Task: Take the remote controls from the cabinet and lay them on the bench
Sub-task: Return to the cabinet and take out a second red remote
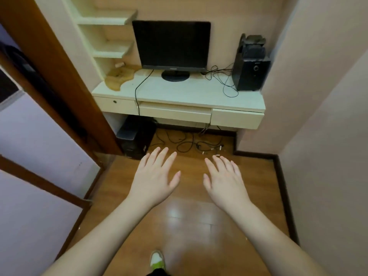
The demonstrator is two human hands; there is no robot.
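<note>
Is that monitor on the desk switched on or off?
It looks off: the monitor screen is plain black with no picture or glow. Whether it is only asleep cannot be told.

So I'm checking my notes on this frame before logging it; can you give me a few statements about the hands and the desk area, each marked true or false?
1. Both hands are held out flat with nothing in them. True: the left hand and right hand are open over the wooden floor.
2. The monitor is showing a picture. False: its screen is dark.
3. A black speaker stands on the desk to the right of the monitor. True.
4. A remote control lies on the desk. False: none is visible there.
5. The computer tower sits on top of the desk. False: it stands on the floor below.
</note>
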